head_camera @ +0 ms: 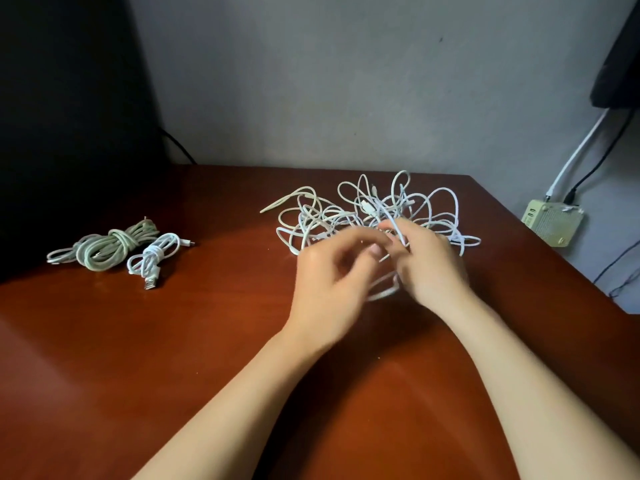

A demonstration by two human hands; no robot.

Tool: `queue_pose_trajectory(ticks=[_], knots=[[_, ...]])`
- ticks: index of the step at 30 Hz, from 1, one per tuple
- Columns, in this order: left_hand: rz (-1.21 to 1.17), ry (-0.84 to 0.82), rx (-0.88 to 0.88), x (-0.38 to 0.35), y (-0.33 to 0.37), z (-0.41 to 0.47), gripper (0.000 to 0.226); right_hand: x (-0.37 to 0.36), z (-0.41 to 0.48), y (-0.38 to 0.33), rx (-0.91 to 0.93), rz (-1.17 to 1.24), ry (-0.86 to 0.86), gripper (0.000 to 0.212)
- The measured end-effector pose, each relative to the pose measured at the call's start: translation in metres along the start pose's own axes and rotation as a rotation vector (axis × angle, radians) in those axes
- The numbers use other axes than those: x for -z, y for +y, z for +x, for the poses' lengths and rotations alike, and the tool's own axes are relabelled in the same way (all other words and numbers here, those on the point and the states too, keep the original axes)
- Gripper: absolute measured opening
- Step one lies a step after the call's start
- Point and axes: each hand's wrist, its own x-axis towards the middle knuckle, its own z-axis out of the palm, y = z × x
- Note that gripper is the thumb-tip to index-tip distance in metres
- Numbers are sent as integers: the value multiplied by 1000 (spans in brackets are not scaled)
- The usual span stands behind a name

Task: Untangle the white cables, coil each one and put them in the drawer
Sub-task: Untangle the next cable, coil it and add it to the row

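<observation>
Left hand [332, 282]: over the table, with its fingers bent in toward the other hand. It is blurry, so I cannot tell if it holds a cable.
Right hand [429, 268]: just beside the left hand. Its fingers are curled and pinch a white strand [396, 228].
White strand: goes up from the right hand's fingers into the pile.
Tangle of white cables [372, 211]: lies on the table just behind both hands. The fingers reach into its near edge.
Loop [384, 293]: hangs low between the two hands.
Big greenish coil [107, 249]: far off to the left of the left hand, wound up.
Small white coil [154, 254]: just beside the big coil, on the side nearer the left hand.
Table [138, 341]: brown, under both hands.
Pale box [550, 221]: off to the right of the right hand, past the table edge, with wires plugged in.
</observation>
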Motion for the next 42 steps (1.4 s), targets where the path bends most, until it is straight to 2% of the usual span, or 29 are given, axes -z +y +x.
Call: queue_pose_trajectory(ticks=[2, 5, 8, 12, 14, 16, 20, 22, 25, 29, 32, 34, 37, 40, 42], knots=[[16, 126, 190, 3, -12, 8, 17, 4, -6, -6, 78, -168, 95, 30], [-21, 180, 427, 11, -25, 16, 16, 5, -9, -10, 215, -185, 152, 32], [-80, 105, 569, 17, -29, 19, 21, 4, -9, -7, 356, -188, 151, 28], [-256, -4, 667, 22, -27, 23, 34, 4, -13, -10, 544, -117, 23, 30], [-302, -73, 706, 23, -26, 23, 34, 2, -15, -14, 637, -127, 35, 28], [-335, -70, 655, 22, -27, 22, 31, -4, -17, -17, 696, -156, 11, 24], [-335, 51, 600, 21, -28, 22, 33, -7, -17, -18, 692, -180, -31, 23], [-389, 109, 557, 23, -29, 23, 33, -4, -19, -20, 625, -127, -66, 24], [-464, 187, 425, 28, -29, 28, 35, -1, -20, -18, 494, 17, -39, 42], [-726, 224, 364, 32, -21, 32, 34, -1, -13, -12, 312, -5, -3, 30], [-858, 203, 350, 34, -17, 33, 33, -3, -10, -10, 224, 36, 65, 35], [-829, 134, 328, 32, -13, 30, 36, -6, -10, -10, 157, 110, 120, 39], [-695, 43, 283, 26, -7, 25, 52, -15, -9, -12, 110, 265, 128, 36], [-603, 58, 268, 25, -5, 24, 59, -18, -11, -16, 127, 267, 91, 39], [-575, 105, 258, 27, -7, 26, 57, -14, -13, -18, 172, 212, 145, 42]])
